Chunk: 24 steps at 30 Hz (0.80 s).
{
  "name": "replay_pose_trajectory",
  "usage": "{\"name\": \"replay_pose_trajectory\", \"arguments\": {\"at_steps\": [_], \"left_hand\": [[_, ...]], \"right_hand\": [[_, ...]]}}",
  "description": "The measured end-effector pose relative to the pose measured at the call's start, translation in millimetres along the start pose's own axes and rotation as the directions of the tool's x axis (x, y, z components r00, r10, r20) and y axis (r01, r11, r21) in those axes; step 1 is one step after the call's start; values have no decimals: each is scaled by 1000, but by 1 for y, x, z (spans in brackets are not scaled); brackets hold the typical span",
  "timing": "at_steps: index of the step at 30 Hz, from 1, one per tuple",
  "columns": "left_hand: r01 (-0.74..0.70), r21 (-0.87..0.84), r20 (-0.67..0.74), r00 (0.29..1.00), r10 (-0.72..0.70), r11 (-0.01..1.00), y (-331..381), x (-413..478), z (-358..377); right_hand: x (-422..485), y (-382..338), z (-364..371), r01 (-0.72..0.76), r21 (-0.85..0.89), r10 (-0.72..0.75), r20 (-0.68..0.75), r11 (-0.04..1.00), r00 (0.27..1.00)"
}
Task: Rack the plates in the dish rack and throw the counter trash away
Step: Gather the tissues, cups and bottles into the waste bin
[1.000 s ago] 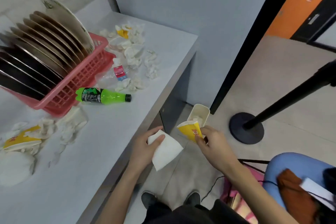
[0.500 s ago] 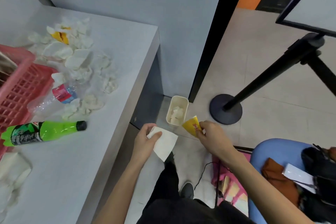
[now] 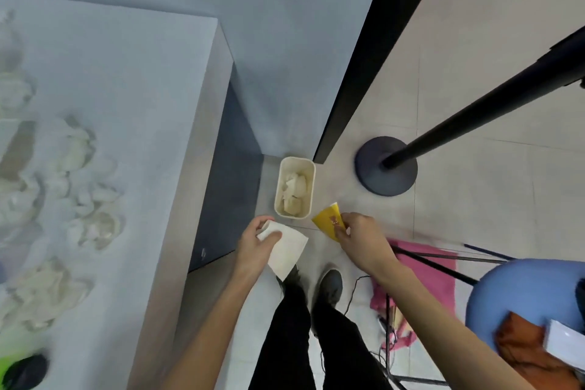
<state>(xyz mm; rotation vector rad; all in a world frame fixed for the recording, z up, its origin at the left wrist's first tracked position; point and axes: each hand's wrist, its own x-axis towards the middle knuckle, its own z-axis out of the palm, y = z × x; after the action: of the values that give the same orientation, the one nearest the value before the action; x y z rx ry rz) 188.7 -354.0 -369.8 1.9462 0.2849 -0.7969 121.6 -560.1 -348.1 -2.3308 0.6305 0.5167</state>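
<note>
Both hands are held out over the floor in the lower middle of the frame: the left hand [image 3: 253, 247] pinches a flat white paper napkin [image 3: 286, 252] between thumb and fingers, and the right hand [image 3: 364, 241] grips a crushed yellow paper cup [image 3: 329, 221]. Just above them in the frame a small cream bin [image 3: 297, 159] stands on the floor beside the bench's end, holding crumpled white paper [image 3: 294, 190]. On the bench [image 3: 133, 79] at the left lie blurred wads of white tissue [image 3: 79, 168], with a green bottle [image 3: 9, 361] at the lower left corner.
</note>
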Motion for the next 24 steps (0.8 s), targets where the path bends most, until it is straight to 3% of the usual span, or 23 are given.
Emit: {"name": "replay_pose_trajectory", "arguments": {"at_steps": [8,14,18,24], "left_hand": [[-11,-8,-12,1000,11,1000,-55,98,42],[-39,54,-5,999,39,998,-113,184,86],[-91,157,36,996,87,983,-139,248,114],[-264,384,134,964,229,885,-171,336,143]], "right_hand": [[94,51,65,15,-15,-15,19,1000,1000],[177,105,119,35,15,-34,-83,999,996],[232,134,150,37,99,-27,-99,994,995],[309,166,202,135,217,-98,-173,967,980]]}}
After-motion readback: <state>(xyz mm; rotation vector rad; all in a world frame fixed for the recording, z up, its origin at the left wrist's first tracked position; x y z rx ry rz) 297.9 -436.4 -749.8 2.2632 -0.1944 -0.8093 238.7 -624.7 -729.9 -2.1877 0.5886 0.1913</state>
